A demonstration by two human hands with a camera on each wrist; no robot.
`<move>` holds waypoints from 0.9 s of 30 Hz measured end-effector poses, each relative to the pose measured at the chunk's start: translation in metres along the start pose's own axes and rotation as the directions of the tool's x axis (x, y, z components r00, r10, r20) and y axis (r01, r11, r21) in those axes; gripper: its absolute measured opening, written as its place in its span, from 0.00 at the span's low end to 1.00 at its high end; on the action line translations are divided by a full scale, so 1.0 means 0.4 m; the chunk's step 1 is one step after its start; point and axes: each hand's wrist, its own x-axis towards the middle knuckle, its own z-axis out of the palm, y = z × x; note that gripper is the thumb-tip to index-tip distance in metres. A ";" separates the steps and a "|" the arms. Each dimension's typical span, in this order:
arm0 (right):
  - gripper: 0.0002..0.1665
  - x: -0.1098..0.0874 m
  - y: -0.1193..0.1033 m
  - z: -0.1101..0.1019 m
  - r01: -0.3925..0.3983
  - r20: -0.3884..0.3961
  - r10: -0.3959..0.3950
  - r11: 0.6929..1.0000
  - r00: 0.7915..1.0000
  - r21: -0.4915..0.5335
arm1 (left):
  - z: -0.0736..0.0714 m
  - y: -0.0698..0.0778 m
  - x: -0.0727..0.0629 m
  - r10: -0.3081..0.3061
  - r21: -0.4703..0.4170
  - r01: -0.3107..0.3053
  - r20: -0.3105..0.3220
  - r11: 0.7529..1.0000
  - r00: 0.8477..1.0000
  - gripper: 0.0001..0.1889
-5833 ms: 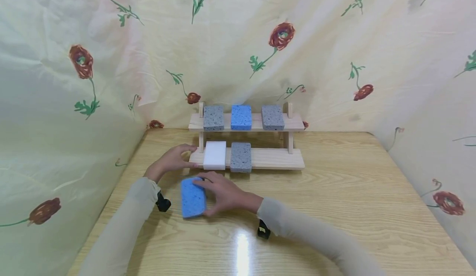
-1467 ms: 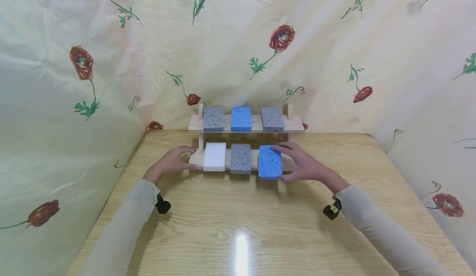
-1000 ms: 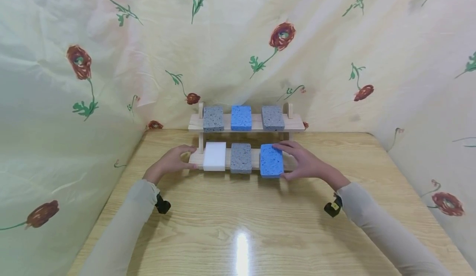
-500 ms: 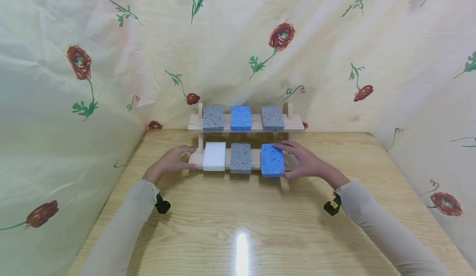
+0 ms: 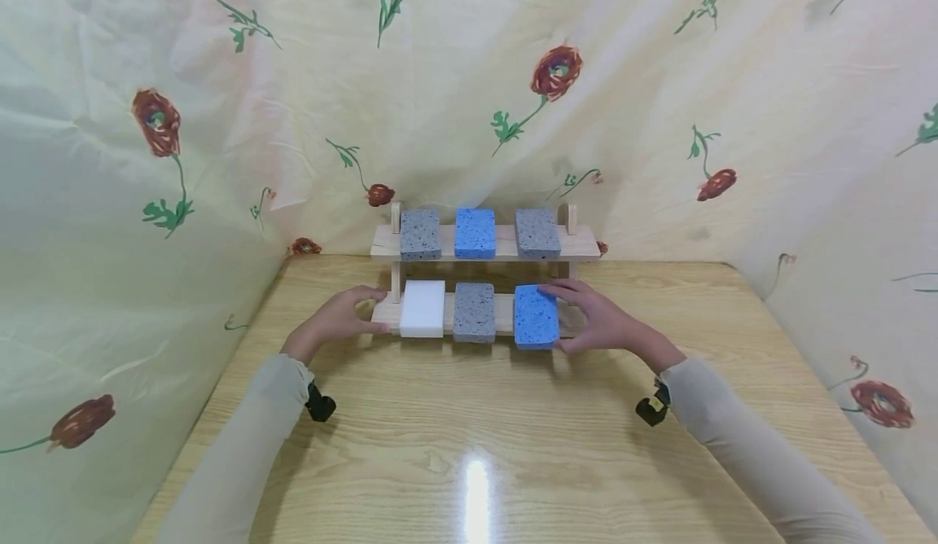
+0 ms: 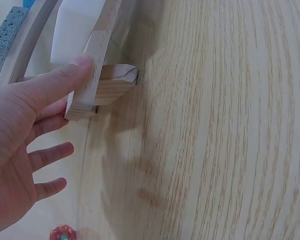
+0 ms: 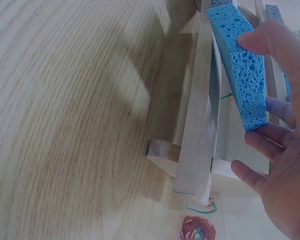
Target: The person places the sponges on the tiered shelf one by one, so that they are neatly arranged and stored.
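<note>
My right hand point(image 5: 604, 320) holds a blue sponge point(image 5: 536, 317) by its right side at the right part of the lower shelf. In the right wrist view the thumb presses one face of that sponge point(image 7: 242, 75), with fingers at its far side. My left hand point(image 5: 335, 318) grips the left end of the two-tier wooden rack point(image 5: 385, 313); in the left wrist view its thumb lies on the lower board point(image 6: 92, 62), while two fingers stick out free. On the lower tier, a white sponge point(image 5: 422, 309) and a grey sponge point(image 5: 475, 313) lie left of the blue one.
The upper tier bears a grey sponge point(image 5: 420, 234), a second blue sponge point(image 5: 475, 234) and another grey sponge point(image 5: 537, 234). The rack stands at the back of a wooden table point(image 5: 410, 446), before a flower-printed cloth point(image 5: 440, 104).
Since the oldest frame, my right hand has carried the blue sponge from the table's front left up to the lower tier's right part. Recently it shifted slightly right. The left hand stayed put.
</note>
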 end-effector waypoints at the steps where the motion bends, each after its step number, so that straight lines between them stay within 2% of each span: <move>1: 0.56 0.001 0.000 0.000 0.000 0.000 0.000 1.000 1.000 -0.001 | -0.001 0.001 0.000 -0.001 0.001 0.001 0.001 1.000 1.000 0.39; 15: 0.57 0.008 0.011 0.002 -0.008 0.007 0.008 1.000 1.000 0.012 | 0.000 -0.004 0.001 0.016 0.004 -0.016 0.003 1.000 1.000 0.39; 27: 0.57 0.010 0.022 0.002 0.003 0.023 -0.003 1.000 1.000 0.014 | 0.000 0.000 -0.002 -0.004 0.000 0.004 0.006 1.000 1.000 0.39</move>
